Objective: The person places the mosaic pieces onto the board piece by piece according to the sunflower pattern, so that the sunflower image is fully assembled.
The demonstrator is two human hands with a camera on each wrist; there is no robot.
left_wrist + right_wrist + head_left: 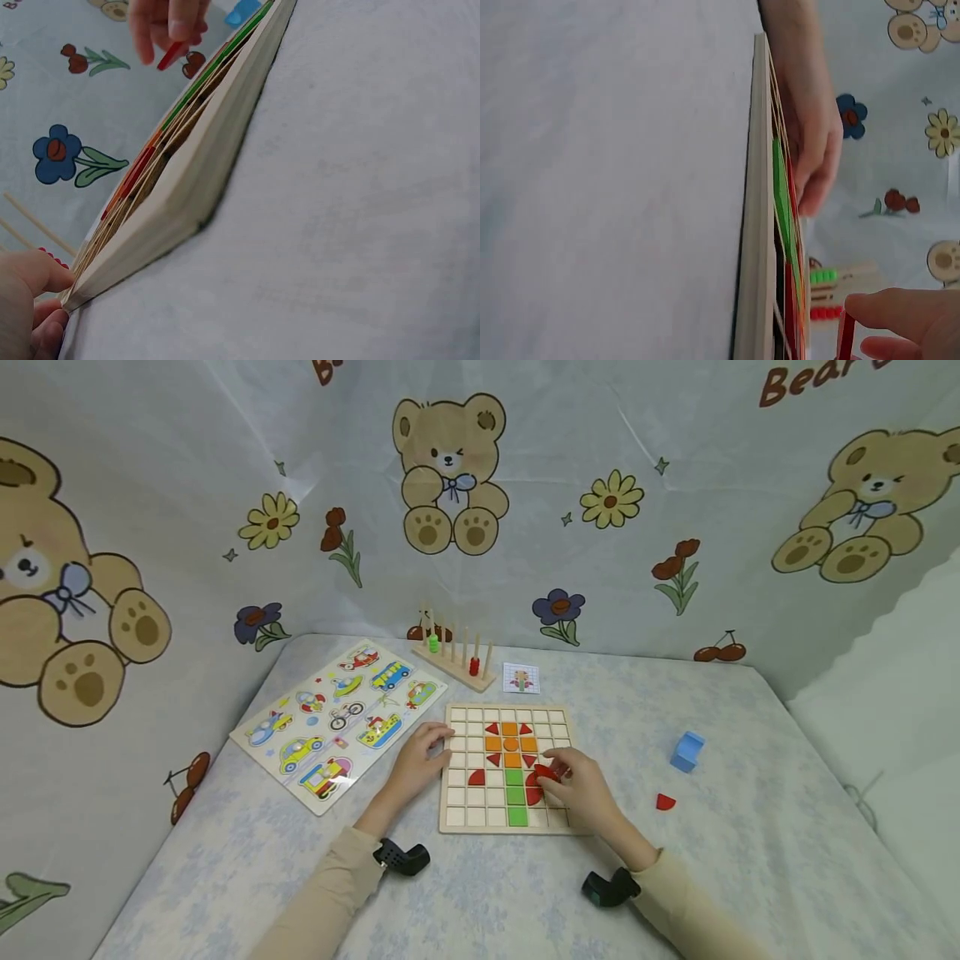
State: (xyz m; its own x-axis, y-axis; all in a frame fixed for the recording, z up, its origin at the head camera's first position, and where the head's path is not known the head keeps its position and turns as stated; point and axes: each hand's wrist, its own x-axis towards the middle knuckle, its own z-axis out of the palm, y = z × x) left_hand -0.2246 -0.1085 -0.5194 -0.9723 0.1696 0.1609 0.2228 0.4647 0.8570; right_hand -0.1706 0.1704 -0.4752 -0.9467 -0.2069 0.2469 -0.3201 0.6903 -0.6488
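Note:
A wooden grid board (459, 817) lies on the table with orange, red and green pieces in its squares. My left hand (417, 762) grips the board's left edge, thumb and fingers at the rim in the left wrist view. Over the board's right half, my right hand (581, 785) pinches a red piece (845, 335) between thumb and fingers, its exact outline partly hidden. Just below that hand, red pieces (533, 795) lie beside the green squares (515, 795). A red quarter-circle (477, 777) sits in a square left of the green column.
Another red quarter-circle (665, 802) and a blue block (687, 752) lie right of the board. A vehicle picture board (330, 802) is at the left. Behind stand a wooden peg rack (480, 682) with green and red beads and a small pattern card (521, 678).

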